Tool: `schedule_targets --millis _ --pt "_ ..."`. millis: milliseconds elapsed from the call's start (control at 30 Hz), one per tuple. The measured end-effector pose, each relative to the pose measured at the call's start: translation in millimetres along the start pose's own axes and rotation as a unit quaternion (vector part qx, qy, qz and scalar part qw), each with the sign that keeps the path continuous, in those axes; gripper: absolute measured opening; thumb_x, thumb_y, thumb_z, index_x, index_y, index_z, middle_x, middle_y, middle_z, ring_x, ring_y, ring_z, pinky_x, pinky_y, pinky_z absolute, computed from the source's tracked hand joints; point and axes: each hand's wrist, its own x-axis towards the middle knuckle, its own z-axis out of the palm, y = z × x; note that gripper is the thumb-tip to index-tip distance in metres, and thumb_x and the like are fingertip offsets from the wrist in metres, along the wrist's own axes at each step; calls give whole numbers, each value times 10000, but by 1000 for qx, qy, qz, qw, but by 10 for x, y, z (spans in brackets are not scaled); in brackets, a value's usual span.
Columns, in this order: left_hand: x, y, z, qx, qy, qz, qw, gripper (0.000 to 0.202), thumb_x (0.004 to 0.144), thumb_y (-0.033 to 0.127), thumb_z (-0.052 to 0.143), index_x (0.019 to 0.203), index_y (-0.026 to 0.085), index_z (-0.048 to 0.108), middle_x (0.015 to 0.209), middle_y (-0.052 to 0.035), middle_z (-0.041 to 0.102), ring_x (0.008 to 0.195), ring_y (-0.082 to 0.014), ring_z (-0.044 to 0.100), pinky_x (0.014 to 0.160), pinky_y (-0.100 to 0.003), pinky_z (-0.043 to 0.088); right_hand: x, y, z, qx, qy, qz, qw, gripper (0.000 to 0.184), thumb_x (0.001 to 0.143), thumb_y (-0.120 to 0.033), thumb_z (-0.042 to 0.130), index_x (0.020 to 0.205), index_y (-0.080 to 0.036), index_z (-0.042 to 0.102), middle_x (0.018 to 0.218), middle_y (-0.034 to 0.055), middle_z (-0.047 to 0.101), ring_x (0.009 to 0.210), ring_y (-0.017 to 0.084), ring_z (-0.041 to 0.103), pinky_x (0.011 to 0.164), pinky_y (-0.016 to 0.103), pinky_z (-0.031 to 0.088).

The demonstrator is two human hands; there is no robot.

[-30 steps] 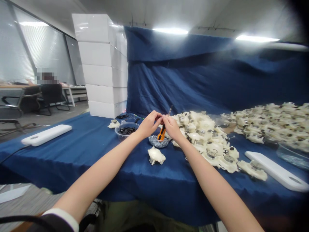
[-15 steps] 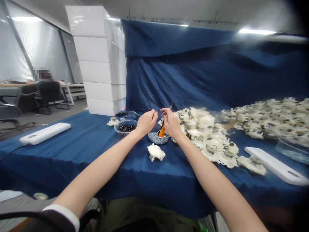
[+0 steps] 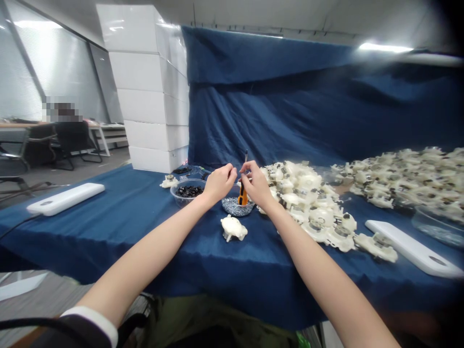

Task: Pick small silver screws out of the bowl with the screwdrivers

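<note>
My right hand [image 3: 256, 182] is closed around a screwdriver with an orange and black handle [image 3: 242, 195]. The handle hangs down over a clear bowl of small silvery screws [image 3: 232, 208], and the shaft points up above my fingers. Close beside it, my left hand [image 3: 219, 183] has its fingers pinched together; whatever lies between them is too small or hidden to make out. A cream plastic part [image 3: 234, 228] with short legs sits on the cloth in front of the bowl. Left of my left hand is a clear bowl of small black pieces [image 3: 188, 190].
A heap of cream plastic parts [image 3: 308, 203] lies to the right, with a larger pile [image 3: 413, 174] behind it. White flat devices rest at the left [image 3: 67, 198] and right [image 3: 413, 246]. White boxes [image 3: 145, 111] are stacked at the back left. A person sits far off.
The screwdriver has swung from leaning right to nearly upright in my right hand. My left hand stays pinched in about the same place.
</note>
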Motion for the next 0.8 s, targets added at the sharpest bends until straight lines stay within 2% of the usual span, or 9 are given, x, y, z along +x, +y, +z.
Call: schedule_targets --millis 100,200,300,367,467,633,667,700,800 --pt "-3 7 -5 -2 -2 0 1000 313 1047 327 430 770 209 514 720 -33 631 667 -185 589 629 -294 329 -1 2 46 80 42 50 995 260 920 -304 578 1075 -266 373 1034 20 612 722 151 673 680 309 546" --pt "-4 16 -11 -3 -8 0 1000 318 1047 330 435 765 210 521 716 -34 634 658 -186 592 622 -296 329 18 -52 45 160 87 80 980 379 926 -353 593 1175 -275 319 903 -22 609 684 151 656 682 305 544" --pt "-5 23 -12 -1 -14 2 1000 310 1047 334 434 782 210 537 730 -36 646 670 -190 606 624 -296 337 39 -118 -12 152 79 58 983 282 1023 -451 469 1224 -258 431 731 -43 582 649 156 605 659 295 490" --pt "-4 26 -8 1 -18 3 1000 301 1046 333 436 793 212 545 735 -36 652 679 -195 614 627 -297 342 45 -148 -61 97 69 31 992 301 1056 -497 413 1086 -244 573 679 -29 575 637 152 577 670 298 461" --pt "-1 27 -1 3 -20 2 1000 296 1044 331 444 791 214 545 737 -36 655 684 -200 620 629 -301 343 39 -181 -116 62 80 17 995 390 1069 -527 392 910 -238 599 638 -21 573 602 146 559 672 300 448" --pt "-4 34 3 4 -24 2 1000 303 1046 342 441 785 215 528 725 -34 647 681 -202 618 619 -304 317 28 -213 -126 84 230 27 969 387 1068 -585 329 945 -262 504 591 -46 530 526 147 526 608 288 437" --pt "-6 35 2 4 -27 1 1000 300 1045 342 443 787 215 528 729 -34 650 687 -204 621 616 -303 311 31 -208 -117 81 215 32 973 400 1064 -603 324 942 -264 498 584 -49 524 518 147 524 600 287 436" --pt "-8 35 2 5 -30 0 1000 295 1044 341 446 790 214 530 738 -35 655 694 -207 626 614 -302 307 35 -197 -105 75 171 37 982 415 1056 -620 328 930 -263 498 576 -50 524 515 148 528 595 286 437" --pt "-11 27 2 3 -39 -3 999 291 1042 343 454 797 212 542 767 -42 674 703 -207 633 613 -297 314 48 -156 -60 58 4 42 997 441 1036 -650 371 888 -259 512 564 -46 552 529 153 553 598 287 445"
